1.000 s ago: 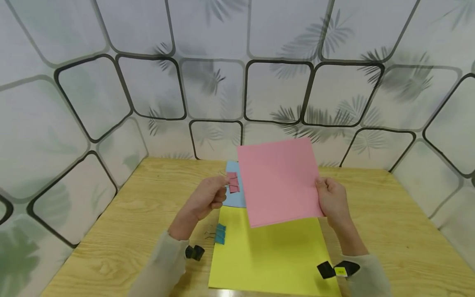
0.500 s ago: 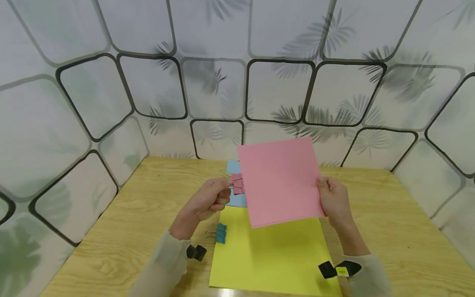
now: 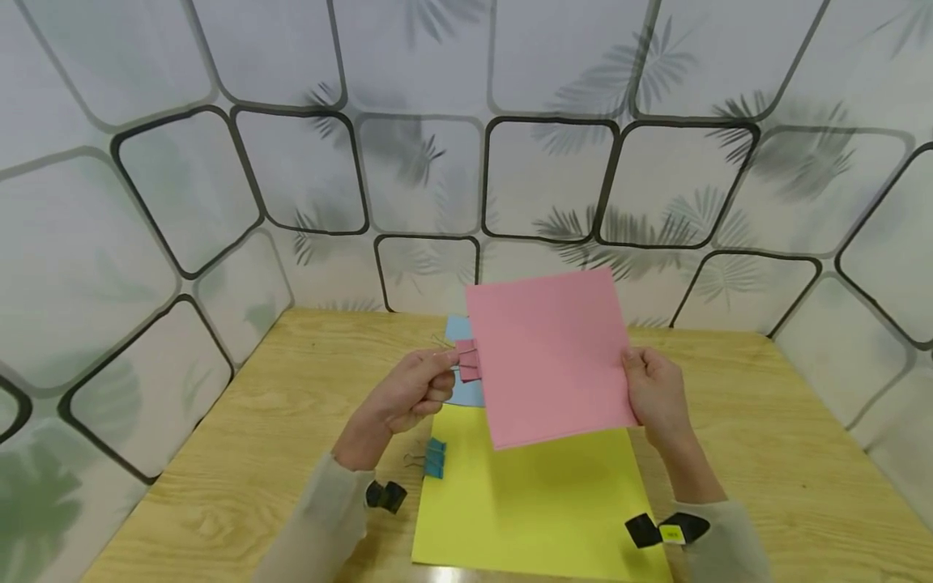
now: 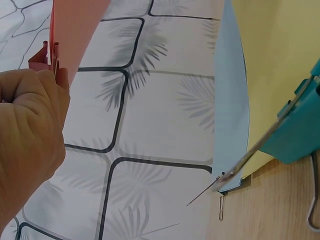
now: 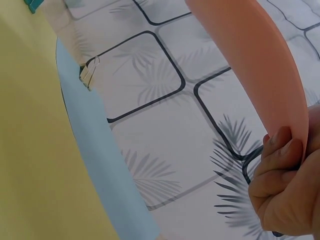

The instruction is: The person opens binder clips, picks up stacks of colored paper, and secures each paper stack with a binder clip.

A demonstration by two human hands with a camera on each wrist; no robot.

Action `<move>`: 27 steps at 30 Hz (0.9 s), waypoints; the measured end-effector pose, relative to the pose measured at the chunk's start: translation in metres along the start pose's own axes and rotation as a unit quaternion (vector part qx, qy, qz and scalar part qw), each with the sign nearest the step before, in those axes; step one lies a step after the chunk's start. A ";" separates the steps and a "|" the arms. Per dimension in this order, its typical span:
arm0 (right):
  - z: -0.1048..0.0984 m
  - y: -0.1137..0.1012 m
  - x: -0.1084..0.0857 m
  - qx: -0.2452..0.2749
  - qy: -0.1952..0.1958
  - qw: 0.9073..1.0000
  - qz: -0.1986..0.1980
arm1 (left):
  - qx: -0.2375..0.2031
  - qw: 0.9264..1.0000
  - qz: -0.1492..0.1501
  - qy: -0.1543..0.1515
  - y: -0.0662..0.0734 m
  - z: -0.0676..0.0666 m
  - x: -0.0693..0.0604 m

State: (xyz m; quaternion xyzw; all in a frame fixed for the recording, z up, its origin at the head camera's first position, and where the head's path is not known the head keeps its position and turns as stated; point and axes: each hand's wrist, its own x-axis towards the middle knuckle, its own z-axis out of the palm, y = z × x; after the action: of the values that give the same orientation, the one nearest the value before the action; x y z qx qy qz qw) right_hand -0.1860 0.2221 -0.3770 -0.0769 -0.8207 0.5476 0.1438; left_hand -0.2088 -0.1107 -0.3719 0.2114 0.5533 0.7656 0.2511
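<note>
My left hand [image 3: 417,389] pinches a pink binder clip [image 3: 469,361] between thumb and fingers. The clip sits at the left edge of a stack of pink paper [image 3: 550,356], raised above the table. In the left wrist view the clip's body [image 4: 39,59] straddles the pink paper edge [image 4: 75,30]. My right hand [image 3: 656,393] grips the right edge of the pink paper, thumb on the front. The right wrist view shows its fingers curled behind the bowed sheet [image 5: 260,70].
Yellow paper [image 3: 539,510] lies on the wooden table [image 3: 291,389], with a teal binder clip [image 3: 434,458] on its left edge. Behind it, light blue paper [image 3: 466,394] is partly covered by the pink stack. Wire clip handles [image 5: 92,70] stick out at the blue paper's edge. A patterned backdrop [image 3: 423,174] surrounds the table.
My left hand has moved slightly right, bringing the pink binder clip from beside the pink paper onto its left edge. My right hand and the paper have stayed almost still.
</note>
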 end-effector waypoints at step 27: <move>0.014 -0.004 -0.008 0.018 0.005 0.999 -0.030 | 0.015 0.999 -0.018 0.036 0.000 0.002 0.000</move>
State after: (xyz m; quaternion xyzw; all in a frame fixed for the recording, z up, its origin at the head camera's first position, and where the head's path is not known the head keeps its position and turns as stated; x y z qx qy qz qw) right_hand -0.1824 0.2063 -0.3800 -0.0523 -0.8118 0.5574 0.1657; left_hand -0.2077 -0.1089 -0.3711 0.1777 0.5772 0.7595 0.2418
